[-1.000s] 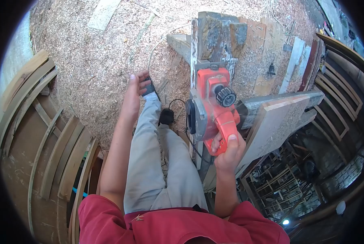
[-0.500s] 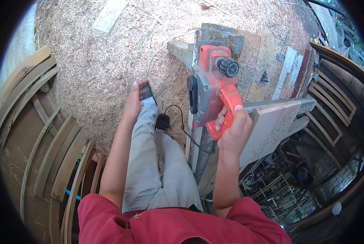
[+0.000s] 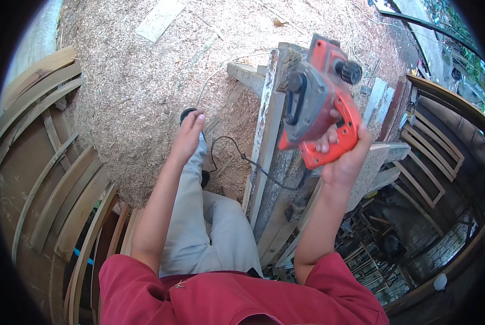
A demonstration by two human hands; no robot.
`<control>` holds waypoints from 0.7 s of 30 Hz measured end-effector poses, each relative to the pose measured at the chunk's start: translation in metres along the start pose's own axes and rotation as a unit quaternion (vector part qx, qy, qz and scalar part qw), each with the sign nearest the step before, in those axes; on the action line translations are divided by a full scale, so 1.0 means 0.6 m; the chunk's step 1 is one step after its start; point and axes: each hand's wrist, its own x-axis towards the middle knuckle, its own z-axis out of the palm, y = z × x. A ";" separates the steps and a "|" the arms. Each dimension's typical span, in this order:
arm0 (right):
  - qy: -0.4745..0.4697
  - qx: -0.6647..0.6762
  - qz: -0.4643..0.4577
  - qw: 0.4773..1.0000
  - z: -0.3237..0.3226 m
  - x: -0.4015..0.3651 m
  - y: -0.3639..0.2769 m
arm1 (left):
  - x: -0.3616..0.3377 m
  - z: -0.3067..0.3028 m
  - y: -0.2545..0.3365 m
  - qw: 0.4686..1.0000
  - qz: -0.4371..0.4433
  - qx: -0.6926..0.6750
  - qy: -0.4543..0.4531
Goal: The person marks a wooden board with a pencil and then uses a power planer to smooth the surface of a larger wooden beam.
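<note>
My right hand (image 3: 342, 157) grips the handle of an orange electric planer (image 3: 318, 100), lifted up and tilted above a long weathered plank (image 3: 267, 138) that stands on edge on the workbench. A black cord (image 3: 242, 157) hangs from the planer across the plank. My left hand (image 3: 188, 138) hangs free at my left side above my leg, fingers loosely curled, holding nothing.
Wood shavings (image 3: 134, 81) cover the ground ahead. Curved wooden slats (image 3: 53, 184) are stacked at the left. A flat board (image 3: 369, 168) lies right of the plank. Chair-frame parts (image 3: 437, 146) lean at the right, with more frames below the bench.
My right hand has lifted the planer off the plank and swung it up to the right, tilting it. My left hand has dropped slightly and its fingers have curled.
</note>
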 end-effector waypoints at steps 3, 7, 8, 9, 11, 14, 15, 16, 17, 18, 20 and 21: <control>0.031 -0.009 0.011 0.999 -0.052 -0.049 0.008 | -0.030 0.046 -0.018 0.999 0.019 0.014 -0.030; 0.052 -0.052 0.048 0.996 -0.137 -0.142 0.041 | -0.085 0.115 0.001 0.996 0.047 0.032 -0.071; 0.055 -0.062 0.061 0.995 -0.159 -0.168 0.051 | -0.097 0.131 0.007 0.995 0.053 0.039 -0.077; 0.076 -0.062 0.067 0.993 -0.176 -0.193 0.063 | -0.108 0.147 0.011 0.993 0.063 0.065 -0.076; 0.118 -0.060 0.080 0.988 -0.206 -0.245 0.092 | -0.127 0.178 0.019 0.987 0.084 0.117 -0.074; 0.151 -0.037 0.119 0.981 -0.264 -0.319 0.138 | -0.148 0.219 0.036 0.983 0.084 0.157 -0.054; 0.159 -0.035 0.127 0.979 -0.275 -0.343 0.149 | -0.155 0.231 0.035 0.981 0.077 0.168 -0.055; 0.166 -0.031 0.134 0.977 -0.286 -0.365 0.162 | -0.160 0.245 0.026 0.981 0.109 0.159 -0.027; 0.173 -0.027 0.141 0.974 -0.298 -0.386 0.175 | -0.164 0.254 0.022 0.986 0.101 0.133 -0.024; 0.166 -0.028 0.143 0.975 -0.309 -0.406 0.185 | -0.168 0.262 0.023 0.990 0.092 0.108 -0.021; 0.167 -0.022 0.142 0.975 -0.332 -0.442 0.212 | -0.177 0.276 0.014 0.992 0.097 0.083 0.002; 0.169 -0.018 0.142 0.975 -0.343 -0.458 0.227 | -0.182 0.282 0.011 0.990 0.113 0.082 0.017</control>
